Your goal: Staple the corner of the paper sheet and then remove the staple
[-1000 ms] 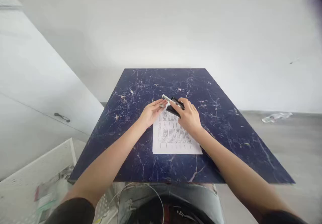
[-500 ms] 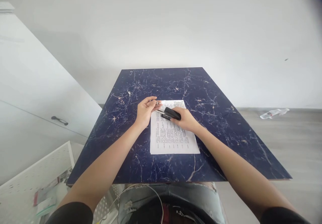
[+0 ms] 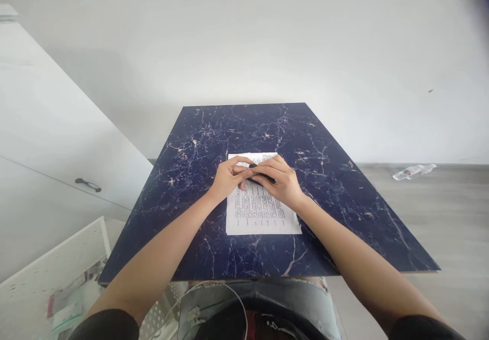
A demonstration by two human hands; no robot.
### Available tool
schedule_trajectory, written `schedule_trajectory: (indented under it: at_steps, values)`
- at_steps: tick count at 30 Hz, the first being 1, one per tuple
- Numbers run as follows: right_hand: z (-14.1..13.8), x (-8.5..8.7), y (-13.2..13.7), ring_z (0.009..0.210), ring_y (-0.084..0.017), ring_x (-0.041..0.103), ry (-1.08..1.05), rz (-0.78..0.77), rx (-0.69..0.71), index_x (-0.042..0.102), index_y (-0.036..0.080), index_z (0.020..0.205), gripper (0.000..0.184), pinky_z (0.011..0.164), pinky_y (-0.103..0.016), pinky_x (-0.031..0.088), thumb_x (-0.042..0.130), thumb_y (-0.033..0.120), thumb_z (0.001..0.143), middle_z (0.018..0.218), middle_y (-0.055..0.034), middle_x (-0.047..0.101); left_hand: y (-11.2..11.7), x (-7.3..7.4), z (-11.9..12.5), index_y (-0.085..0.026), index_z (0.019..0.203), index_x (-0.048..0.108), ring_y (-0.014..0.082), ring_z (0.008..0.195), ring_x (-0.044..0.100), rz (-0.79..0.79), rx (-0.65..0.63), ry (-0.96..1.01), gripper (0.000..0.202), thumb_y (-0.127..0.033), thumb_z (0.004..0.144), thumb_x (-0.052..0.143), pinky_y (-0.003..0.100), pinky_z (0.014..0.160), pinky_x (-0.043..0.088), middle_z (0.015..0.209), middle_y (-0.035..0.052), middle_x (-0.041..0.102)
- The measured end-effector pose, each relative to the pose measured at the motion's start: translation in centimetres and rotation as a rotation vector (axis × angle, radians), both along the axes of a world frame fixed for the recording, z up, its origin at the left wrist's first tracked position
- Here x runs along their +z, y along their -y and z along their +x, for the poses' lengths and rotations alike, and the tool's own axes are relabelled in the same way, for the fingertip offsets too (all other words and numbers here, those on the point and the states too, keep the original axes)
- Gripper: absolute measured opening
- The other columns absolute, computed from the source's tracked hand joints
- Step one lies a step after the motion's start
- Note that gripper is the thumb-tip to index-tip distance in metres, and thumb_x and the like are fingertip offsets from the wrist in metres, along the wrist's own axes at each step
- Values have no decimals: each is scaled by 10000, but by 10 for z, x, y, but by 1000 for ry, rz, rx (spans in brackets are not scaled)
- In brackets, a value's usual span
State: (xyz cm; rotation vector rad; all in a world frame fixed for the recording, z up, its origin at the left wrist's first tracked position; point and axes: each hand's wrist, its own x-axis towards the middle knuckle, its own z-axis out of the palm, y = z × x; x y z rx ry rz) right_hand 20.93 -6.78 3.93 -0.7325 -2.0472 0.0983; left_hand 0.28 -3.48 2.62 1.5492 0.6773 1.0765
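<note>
Black, oblong stapler (image 3: 267, 177): right there over the white printed paper (image 3: 263, 220), contact unclear, well inside the edges.
Bare right hand (image 3: 281, 178): gripping its body.
Bare left hand (image 3: 225, 178): fingers curled at its tip, grip hidden!
Handling: probably light, stiff, smooth; hold mid-body.
Dark-blue, white-veined bench (image 3: 214, 131): room towards the 2 far corners.

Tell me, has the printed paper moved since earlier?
No, not noticeably: the printed paper keeps its place against the edges of the blue table; both shift slightly leftward in view.
</note>
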Motion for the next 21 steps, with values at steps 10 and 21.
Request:
schedule_trajectory:
  at_steps: [10,21]
  values:
    - [-1,-4,0,930,-228,627,49,-13,-15,672,290,1293,317,819,-429,532,615,165,1007,1020,-57,674,2,-6,1,-176,1105,675,161,486,683,5,-21,-31,416,-452,830,820,261,497,556,639,3,728]
    - [17,5,-4,921,-254,641,-78,-111,-292,694,263,1011,106,841,-438,521,624,219,946,1006,-55,711,-11,2,-11,-185,944,652,102,422,591,34,250,62,388,-571,964,613,228,444,472,703,43,747]
